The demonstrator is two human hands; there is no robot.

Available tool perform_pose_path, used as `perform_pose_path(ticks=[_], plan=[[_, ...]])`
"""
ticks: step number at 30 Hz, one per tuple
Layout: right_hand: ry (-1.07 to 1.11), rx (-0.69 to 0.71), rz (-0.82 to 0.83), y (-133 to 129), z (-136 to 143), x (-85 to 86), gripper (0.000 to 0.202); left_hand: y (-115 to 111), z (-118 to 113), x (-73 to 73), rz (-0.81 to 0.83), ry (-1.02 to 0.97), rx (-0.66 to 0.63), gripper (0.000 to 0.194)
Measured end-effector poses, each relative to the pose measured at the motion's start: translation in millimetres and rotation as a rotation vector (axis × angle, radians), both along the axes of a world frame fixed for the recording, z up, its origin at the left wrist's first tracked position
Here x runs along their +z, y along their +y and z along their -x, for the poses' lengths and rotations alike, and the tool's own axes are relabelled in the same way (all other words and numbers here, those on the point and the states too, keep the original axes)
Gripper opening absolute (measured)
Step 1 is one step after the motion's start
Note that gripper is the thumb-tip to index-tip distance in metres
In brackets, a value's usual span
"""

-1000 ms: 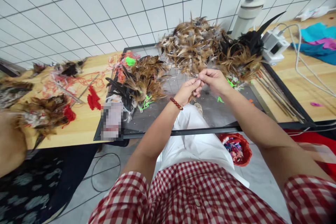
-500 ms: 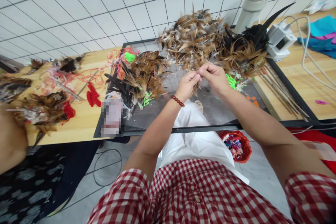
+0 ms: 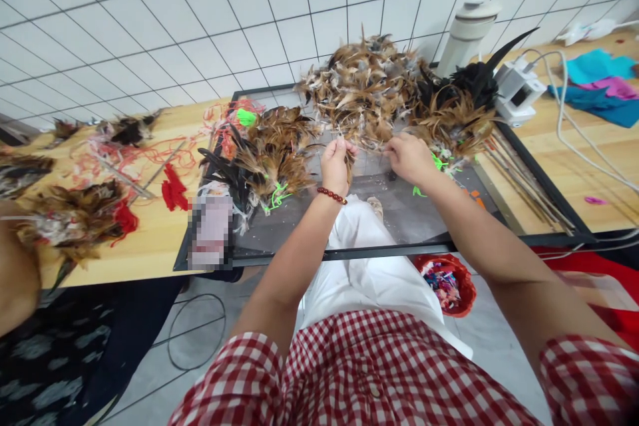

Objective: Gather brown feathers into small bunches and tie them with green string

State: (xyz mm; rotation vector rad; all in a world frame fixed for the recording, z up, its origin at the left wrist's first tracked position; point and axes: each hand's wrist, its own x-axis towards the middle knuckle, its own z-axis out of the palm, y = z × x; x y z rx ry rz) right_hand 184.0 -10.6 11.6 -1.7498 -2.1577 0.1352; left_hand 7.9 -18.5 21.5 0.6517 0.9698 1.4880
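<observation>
My left hand [image 3: 335, 165], with a beaded bracelet on its wrist, is closed around a small brown feather [image 3: 350, 166] that hangs below the fingers. My right hand [image 3: 410, 157] is at the front edge of a large pile of brown feathers [image 3: 367, 90], its fingertips pinched together. What lies between those fingertips is too small to make out. To the left lies a bunch of brown and black feathers [image 3: 279, 140] with bright green strands [image 3: 279, 196]. Another bunch of brown feathers [image 3: 452, 121], with black ones behind it, is beyond my right hand.
A black-framed panel [image 3: 279, 254] lies on the wooden table. Thin sticks [image 3: 532, 180], a white charger [image 3: 519, 90] with cables and a pale bottle [image 3: 469, 36] are at right. A red basket [image 3: 464, 286] is below. A co-worker's arm [image 3: 17, 273] is at left.
My hands have come apart from where they met. The left moved slightly left and down with the feather; the right moved to the pile's front edge. The view has shifted slightly.
</observation>
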Motion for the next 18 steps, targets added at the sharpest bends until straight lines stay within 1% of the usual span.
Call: perform_pose_path(ticks=[3, 7, 9, 12, 14, 15, 17, 18], plan=[[0.248, 0.033, -0.056, 3.5, -2.0, -0.7, 0.018, -0.6, 0.2, -0.3, -0.021, 0.066, 0.007, 0.036], [0.565, 0.100, -0.019, 8.3, -5.9, -3.1, 0.009, -3.0, -1.9, -1.3, -0.094, 0.177, -0.040, 0.035], [0.730, 0.133, 0.020, 10.1, -4.9, -4.3, 0.016, -3.9, -3.4, -2.4, -0.070, 0.188, -0.084, 0.034], [0.935, 0.197, 0.094, 11.8, -1.0, -6.3, 0.030, -4.2, -4.7, -4.4, 0.018, 0.180, -0.166, 0.034], [0.961, 0.241, 0.139, 12.1, 0.6, -7.7, 0.030, -4.1, -4.9, -5.5, 0.059, 0.192, -0.226, 0.035], [0.924, 0.239, 0.134, 11.9, 0.6, -8.4, 0.026, -4.0, -5.0, -5.8, 0.070, 0.207, -0.250, 0.036], [0.762, 0.173, 0.034, 11.1, -1.3, -9.5, 0.015, -4.1, -5.1, -5.6, 0.083, 0.234, -0.262, 0.037], [0.659, 0.126, -0.038, 10.5, -2.8, -9.8, 0.014, -4.1, -5.2, -5.3, 0.088, 0.241, -0.257, 0.039]])
